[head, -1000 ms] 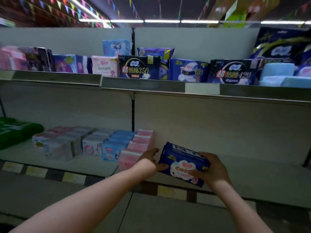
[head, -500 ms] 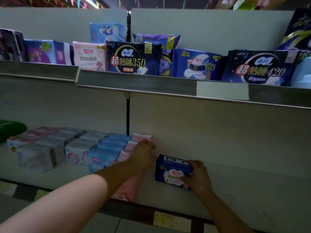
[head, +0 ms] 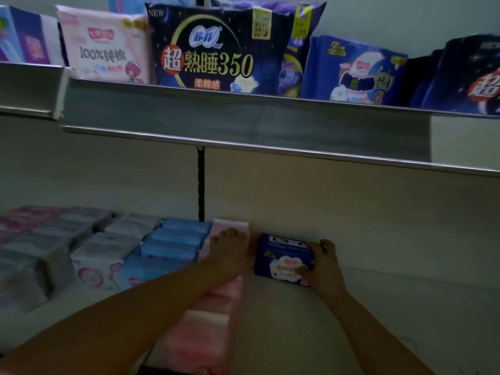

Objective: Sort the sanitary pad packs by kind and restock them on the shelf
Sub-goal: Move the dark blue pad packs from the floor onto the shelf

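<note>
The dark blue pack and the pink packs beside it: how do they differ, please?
The dark blue plastic pad pack stands alone; the pink plastic pad packs form a row. The right hand grips the blue pack; the left hand rests on the pink ones. Both sit on the grey lower shelf.

I face a grey shelving unit (head: pixel 27 87) in dim light. Its plain back panel (head: pixel 338 201) is split by a dark slotted upright (head: pixel 200 185). A metal price rail (head: pixel 243 123) runs across above, with a blank white strip (head: pixel 465 142) at its right end. The lower deck (head: pixel 392 307) is pale grey.
</note>
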`<state>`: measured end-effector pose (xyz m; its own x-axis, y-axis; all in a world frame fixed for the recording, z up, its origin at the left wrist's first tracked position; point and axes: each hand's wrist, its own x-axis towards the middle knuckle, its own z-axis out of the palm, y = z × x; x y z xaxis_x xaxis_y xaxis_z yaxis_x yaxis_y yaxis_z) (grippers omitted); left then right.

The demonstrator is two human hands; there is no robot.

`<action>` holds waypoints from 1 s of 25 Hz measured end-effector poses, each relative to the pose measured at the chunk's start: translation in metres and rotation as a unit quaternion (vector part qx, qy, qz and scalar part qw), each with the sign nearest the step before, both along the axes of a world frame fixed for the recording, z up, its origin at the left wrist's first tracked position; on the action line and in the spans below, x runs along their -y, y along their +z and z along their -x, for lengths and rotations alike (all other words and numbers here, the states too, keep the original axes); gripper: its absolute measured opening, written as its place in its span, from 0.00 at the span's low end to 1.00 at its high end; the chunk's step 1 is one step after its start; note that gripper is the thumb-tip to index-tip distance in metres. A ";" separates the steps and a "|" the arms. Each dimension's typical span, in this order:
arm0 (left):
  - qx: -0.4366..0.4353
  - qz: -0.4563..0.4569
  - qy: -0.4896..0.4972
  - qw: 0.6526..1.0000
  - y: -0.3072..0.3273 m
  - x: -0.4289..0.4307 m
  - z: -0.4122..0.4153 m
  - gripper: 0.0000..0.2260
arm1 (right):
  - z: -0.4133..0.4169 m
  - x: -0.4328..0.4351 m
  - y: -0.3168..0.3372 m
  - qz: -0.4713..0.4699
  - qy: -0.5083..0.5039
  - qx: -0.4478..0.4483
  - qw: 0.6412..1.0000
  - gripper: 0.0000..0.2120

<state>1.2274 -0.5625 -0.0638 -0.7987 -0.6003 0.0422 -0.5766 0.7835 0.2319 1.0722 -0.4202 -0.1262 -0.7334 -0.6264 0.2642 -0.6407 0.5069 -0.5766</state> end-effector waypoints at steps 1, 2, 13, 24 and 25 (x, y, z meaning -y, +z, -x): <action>0.004 0.017 -0.002 1.000 -0.002 0.000 0.001 0.25 | 0.001 0.003 0.000 0.008 -0.001 -0.004 1.000 0.28; 0.005 0.028 -0.003 1.000 -0.005 0.000 0.001 0.25 | 0.000 0.005 0.001 0.013 -0.005 -0.005 1.000 0.28; -0.041 -0.014 -0.004 0.999 -0.001 0.002 -0.003 0.25 | -0.003 0.008 0.010 -0.098 -0.056 -0.070 0.991 0.37; -0.110 0.013 -0.093 0.990 -0.014 -0.132 -0.041 0.24 | -0.069 -0.078 0.037 0.155 0.047 -0.078 0.984 0.21; -0.105 0.005 -0.089 0.990 -0.020 -0.145 -0.050 0.24 | -0.077 -0.085 0.030 0.172 0.061 -0.060 0.981 0.21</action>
